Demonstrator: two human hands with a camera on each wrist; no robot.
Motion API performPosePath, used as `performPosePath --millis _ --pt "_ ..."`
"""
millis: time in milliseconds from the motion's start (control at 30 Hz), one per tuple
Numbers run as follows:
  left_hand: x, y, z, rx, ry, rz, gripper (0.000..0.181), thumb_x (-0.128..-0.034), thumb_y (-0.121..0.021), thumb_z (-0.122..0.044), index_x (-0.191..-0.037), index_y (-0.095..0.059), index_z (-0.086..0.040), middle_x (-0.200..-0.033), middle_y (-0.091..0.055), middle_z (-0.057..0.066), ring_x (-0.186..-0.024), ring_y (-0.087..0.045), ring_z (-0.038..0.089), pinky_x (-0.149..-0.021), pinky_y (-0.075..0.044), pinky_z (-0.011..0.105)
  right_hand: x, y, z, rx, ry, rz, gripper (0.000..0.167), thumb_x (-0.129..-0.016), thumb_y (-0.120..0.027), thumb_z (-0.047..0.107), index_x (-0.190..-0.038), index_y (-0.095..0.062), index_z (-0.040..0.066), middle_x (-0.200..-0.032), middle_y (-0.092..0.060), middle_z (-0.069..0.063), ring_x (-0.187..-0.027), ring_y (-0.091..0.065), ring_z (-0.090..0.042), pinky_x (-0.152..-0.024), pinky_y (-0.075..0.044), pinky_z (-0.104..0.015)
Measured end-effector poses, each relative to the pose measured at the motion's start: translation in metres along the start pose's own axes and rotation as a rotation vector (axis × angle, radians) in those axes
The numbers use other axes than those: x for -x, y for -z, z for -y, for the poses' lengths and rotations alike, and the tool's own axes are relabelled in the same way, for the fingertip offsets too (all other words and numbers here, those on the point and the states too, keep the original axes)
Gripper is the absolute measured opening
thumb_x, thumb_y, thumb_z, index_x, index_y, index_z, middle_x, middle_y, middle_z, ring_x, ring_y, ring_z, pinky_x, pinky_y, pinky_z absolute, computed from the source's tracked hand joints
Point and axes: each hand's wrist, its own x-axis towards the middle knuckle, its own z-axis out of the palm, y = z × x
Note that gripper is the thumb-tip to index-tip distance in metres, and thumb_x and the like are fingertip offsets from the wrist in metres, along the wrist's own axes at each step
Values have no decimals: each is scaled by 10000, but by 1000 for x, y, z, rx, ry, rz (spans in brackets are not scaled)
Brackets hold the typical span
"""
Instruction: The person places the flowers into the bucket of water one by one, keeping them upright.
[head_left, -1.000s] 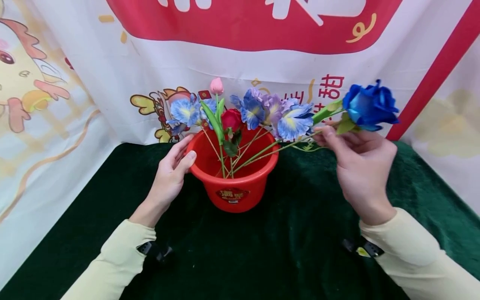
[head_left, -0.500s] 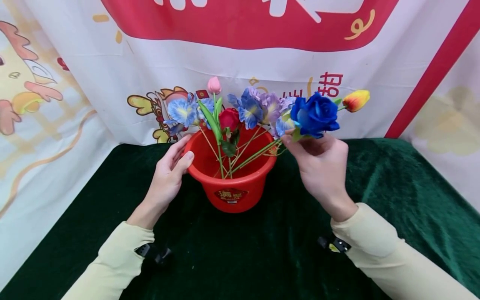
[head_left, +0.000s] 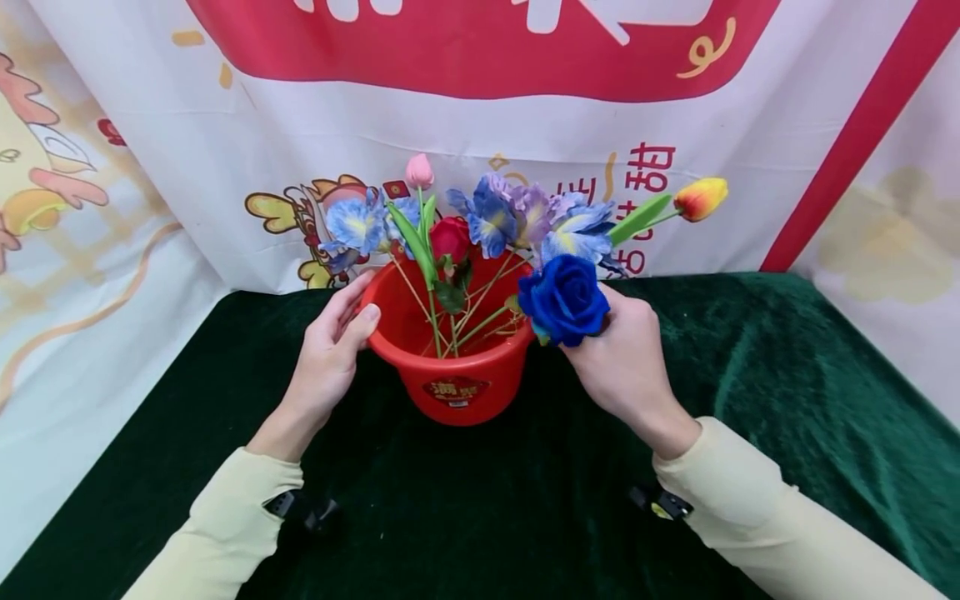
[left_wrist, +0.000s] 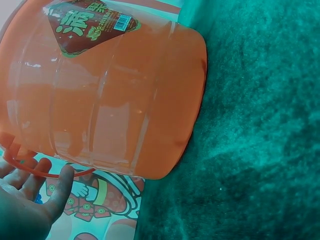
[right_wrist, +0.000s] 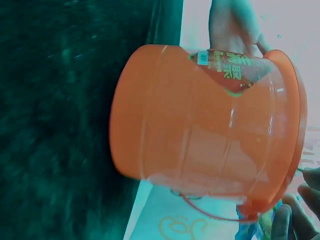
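A red bucket (head_left: 506,379) stands upright on the dark green cloth, artificial flowers leaning in it. My left hand (head_left: 326,350) holds its left rim, thumb on the near side; the left wrist view shows those fingers by the thin handle (left_wrist: 40,173). At the right rim, my right hand (head_left: 630,358) grips a blue rose (head_left: 566,300) just below its bloom. The rose's head tilts towards me and covers the fingertips. Inside the bucket are a pink tulip (head_left: 420,172), a red rose (head_left: 450,240), blue-purple irises (head_left: 491,221) and a yellow-red tulip (head_left: 701,200) leaning far right.
Green velvet cloth (head_left: 465,508) covers the table. Behind it hangs a white printed backdrop (head_left: 420,117) with red shapes and cartoon figures. A black wrist camera (head_left: 300,507) sits on the left sleeve, another camera (head_left: 660,502) on the right.
My right hand has brought the blue rose leftward and down to the bucket's right rim, uncovering the yellow-red tulip. The left hand has stayed on the bucket.
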Motion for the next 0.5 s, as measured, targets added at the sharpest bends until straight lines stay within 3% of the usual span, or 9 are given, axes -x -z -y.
performPosePath --millis 67,167,333,400,467,500 --pt "1 1 0 -1 -3 -1 629 -1125 -505 -380 -1686 -299 -186 -1694 -423 37 -1460 -513 230 -1041 -541 153 2 6 -4 30 1 19 101 -986 -738 108 -1048 -788 45 -1053 -796 -117 -912 -670 -222 -841 -543 -266" --pt "1 2 -1 -7 -7 -3 623 -1125 -505 -378 -1684 -306 -189 -1688 -432 44 -1461 -516 241 -1041 -539 152 6 19 -10 83 -31 68 195 -1003 -750 208 -1160 -808 107 -1199 -787 -81 -1044 -704 -207 -911 -589 -278" --pt "3 5 -3 -60 -10 6 605 -1126 -498 -394 -1678 -324 -217 -1670 -455 61 -1424 -544 198 -1019 -536 122 8 46 -27 190 -120 126 310 -1026 -706 404 -1260 -776 213 -1217 -771 -49 -1053 -709 -221 -842 -588 -230" --pt "4 8 -4 -121 -28 16 584 -1134 -478 -395 -1674 -333 -225 -1669 -460 60 -1397 -568 196 -1008 -540 118 7 59 -37 240 -143 130 349 -1031 -679 456 -1286 -757 231 -1221 -767 -51 -1054 -702 -231 -821 -563 -209" --pt "5 14 -5 -230 -48 10 560 -1140 -456 -399 -1667 -352 -239 -1662 -474 49 -1399 -573 204 -1007 -537 116 4 72 -48 295 -153 134 430 -1031 -656 501 -1340 -723 209 -1271 -751 -91 -1078 -703 -272 -862 -601 -293" --pt "5 18 -6 -297 -57 1 554 -1141 -444 -411 -1664 -358 -249 -1657 -482 47 -1408 -570 219 -1032 -553 169 2 79 -54 333 -155 142 478 -1031 -645 521 -1376 -697 194 -1308 -734 -118 -1103 -696 -300 -898 -614 -363"
